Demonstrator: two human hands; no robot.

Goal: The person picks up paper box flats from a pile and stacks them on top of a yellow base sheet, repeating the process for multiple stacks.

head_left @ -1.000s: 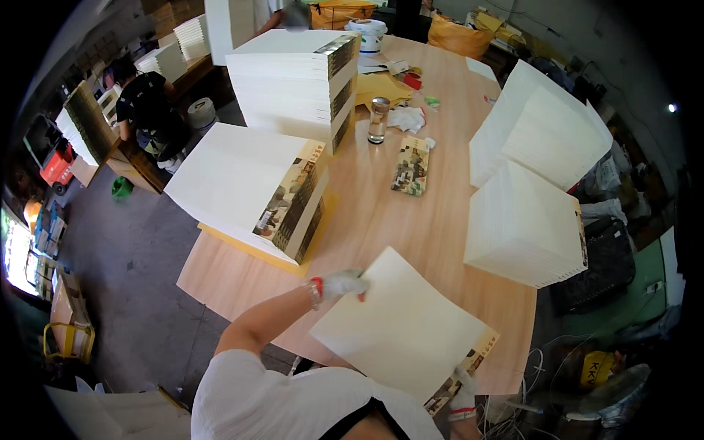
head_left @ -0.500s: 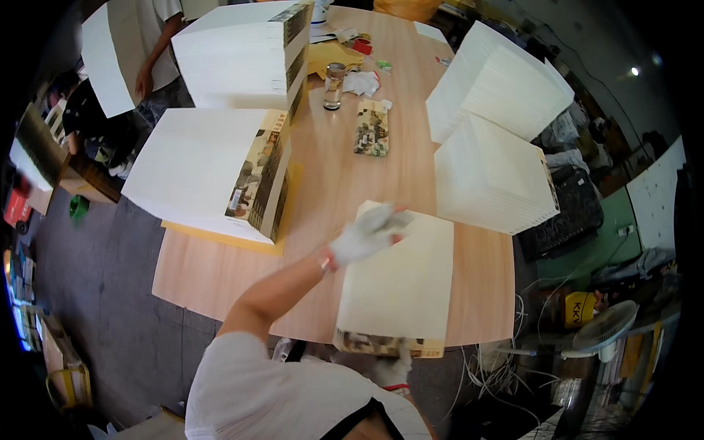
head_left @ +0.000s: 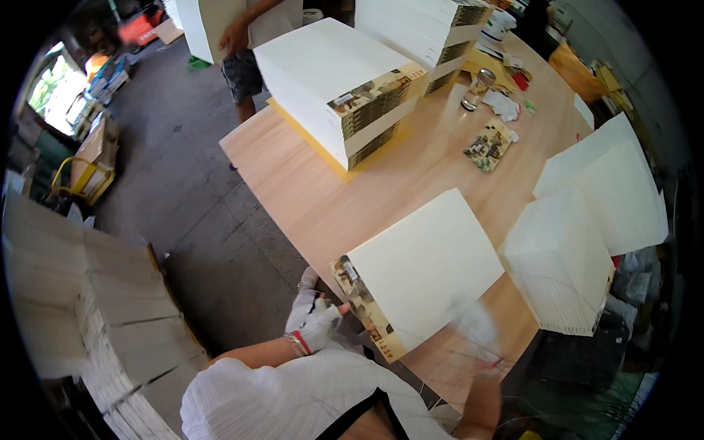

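The white sheet lies slantwise at the near edge of the table, its printed strip toward your left. Your left hand is half curled at that strip; your right hand blurs by the near-right edge. Neither grip can be told. Support the strip evenly, keeping the far corner clear of the right-hand stack.

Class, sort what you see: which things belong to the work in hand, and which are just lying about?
Likely part of the work:
white sheet with printed strip
left hand
right hand, blurred
similar stacked sheets

Seemingly just lying about:
drinking glass
crumpled white item
small red item
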